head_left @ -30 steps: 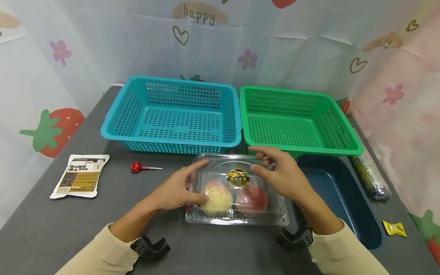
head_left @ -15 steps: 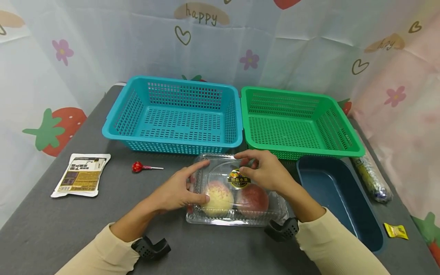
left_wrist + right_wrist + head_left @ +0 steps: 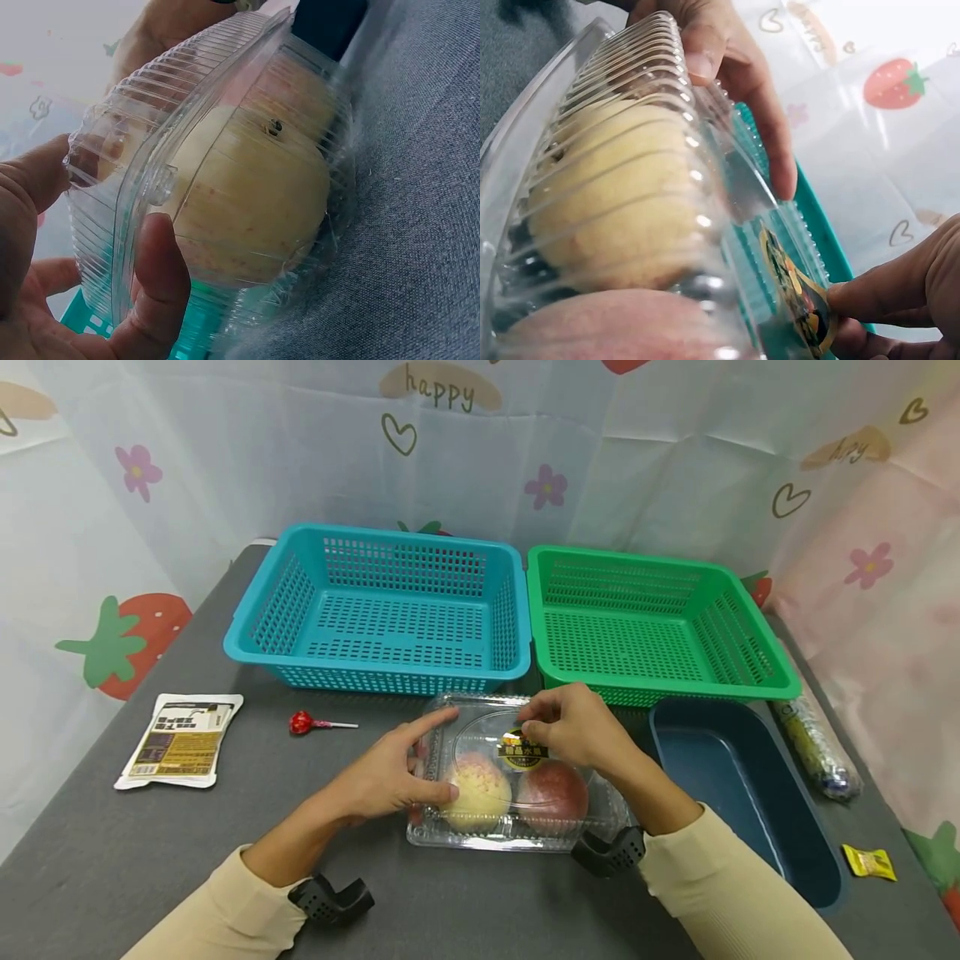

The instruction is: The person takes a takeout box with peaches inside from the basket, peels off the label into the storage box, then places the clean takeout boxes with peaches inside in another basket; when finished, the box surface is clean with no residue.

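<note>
Pinching the edge of a black-and-gold label (image 3: pixel 522 752) between the thumb and fingers of the right hand (image 3: pixel 576 725), bringing them together on it atop the lid of a clear plastic box (image 3: pixel 450 837). Gripping the left end of the box with the left hand (image 3: pixel 390 775), stretching its index finger over the lid and pressing its thumb by the rim, as showing in the left wrist view. Enclosing, inside that box, a pale yellow fruit (image 3: pixel 477 797) on the left and, just beside it, a reddish fruit (image 3: pixel 553 797). Resting the box on a grey table (image 3: pixel 322 814), directly in front of the person. Wearing cream sleeves (image 3: pixel 247 889) and a black device on each wrist. Facing a blue basket (image 3: pixel 375 667) just beyond the box, and a green basket (image 3: pixel 667 690) to its right. Passing the right forearm near a dark blue tray (image 3: pixel 738 814), sharing that side with a plastic-wrapped bundle (image 3: pixel 817 747) and a small yellow packet (image 3: pixel 868 862). Sharing the left side with a red lollipop (image 3: pixel 301 722) and, farther out, a white-and-gold pouch (image 3: pixel 180 742). Backing everything with a pale printed cloth (image 3: pixel 465 468), bearing strawberries, flowers, hearts and the word "happy."
</note>
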`<action>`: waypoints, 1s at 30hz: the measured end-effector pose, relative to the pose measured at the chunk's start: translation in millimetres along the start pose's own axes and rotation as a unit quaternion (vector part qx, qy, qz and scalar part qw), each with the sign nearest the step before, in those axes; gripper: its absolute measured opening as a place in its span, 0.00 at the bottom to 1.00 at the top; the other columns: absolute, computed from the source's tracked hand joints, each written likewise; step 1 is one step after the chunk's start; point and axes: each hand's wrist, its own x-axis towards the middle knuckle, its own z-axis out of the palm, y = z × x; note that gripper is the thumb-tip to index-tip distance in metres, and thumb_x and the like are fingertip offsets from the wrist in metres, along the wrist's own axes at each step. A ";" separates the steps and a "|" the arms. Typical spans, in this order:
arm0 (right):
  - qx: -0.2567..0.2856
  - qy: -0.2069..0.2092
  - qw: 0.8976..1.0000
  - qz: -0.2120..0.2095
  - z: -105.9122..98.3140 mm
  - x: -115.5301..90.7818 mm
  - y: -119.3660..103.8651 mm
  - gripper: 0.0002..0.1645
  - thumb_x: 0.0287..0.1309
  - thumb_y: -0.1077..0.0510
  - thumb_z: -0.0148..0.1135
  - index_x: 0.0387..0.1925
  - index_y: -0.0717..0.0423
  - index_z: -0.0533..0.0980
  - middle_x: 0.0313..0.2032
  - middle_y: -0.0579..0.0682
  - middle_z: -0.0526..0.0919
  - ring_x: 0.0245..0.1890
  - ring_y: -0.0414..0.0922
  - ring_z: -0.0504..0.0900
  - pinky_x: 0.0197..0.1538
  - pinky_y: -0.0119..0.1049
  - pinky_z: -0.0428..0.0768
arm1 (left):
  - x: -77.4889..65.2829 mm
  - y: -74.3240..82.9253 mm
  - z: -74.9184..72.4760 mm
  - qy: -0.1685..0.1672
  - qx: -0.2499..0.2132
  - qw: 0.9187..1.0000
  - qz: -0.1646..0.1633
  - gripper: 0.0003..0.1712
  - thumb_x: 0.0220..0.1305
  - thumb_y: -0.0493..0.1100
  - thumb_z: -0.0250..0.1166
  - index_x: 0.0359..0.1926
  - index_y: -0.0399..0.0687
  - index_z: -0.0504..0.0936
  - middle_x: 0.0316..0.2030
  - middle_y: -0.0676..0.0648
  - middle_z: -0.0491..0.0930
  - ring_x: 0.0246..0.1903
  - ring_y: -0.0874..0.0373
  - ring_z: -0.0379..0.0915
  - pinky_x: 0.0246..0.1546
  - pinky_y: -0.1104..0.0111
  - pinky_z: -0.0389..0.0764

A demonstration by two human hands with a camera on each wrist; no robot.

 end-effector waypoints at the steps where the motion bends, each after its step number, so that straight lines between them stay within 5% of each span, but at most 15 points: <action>1: -0.001 0.001 1.000 0.005 0.4 0.2 -0.2 0.05 0.60 0.63 0.63 0.36 0.56 0.84 0.29 0.46 0.83 0.31 0.44 0.77 0.33 0.38 0.76 | 0.0 0.1 0.1 0.001 0.000 1.000 0.000 0.52 0.52 0.37 0.74 0.74 0.58 0.57 0.42 0.34 0.61 0.15 0.52 0.71 0.19 0.49 0.79; 9: -0.053 0.015 0.998 -0.013 3.4 -0.7 0.4 0.06 0.63 0.61 0.62 0.31 0.54 0.83 0.28 0.45 0.82 0.29 0.43 0.75 0.29 0.37 0.74 | -0.8 2.0 1.0 0.007 0.012 1.000 0.000 0.53 0.51 0.37 0.75 0.74 0.55 0.56 0.43 0.34 0.61 0.15 0.51 0.72 0.20 0.48 0.79; 30: -0.016 0.023 0.997 -0.069 0.2 -9.8 1.6 0.07 0.66 0.62 0.59 0.33 0.57 0.82 0.25 0.47 0.79 0.22 0.42 0.71 0.29 0.38 0.71 | 0.5 -0.1 -0.1 0.009 0.010 1.000 0.004 0.53 0.50 0.36 0.75 0.74 0.55 0.57 0.38 0.35 0.62 0.12 0.52 0.71 0.19 0.47 0.79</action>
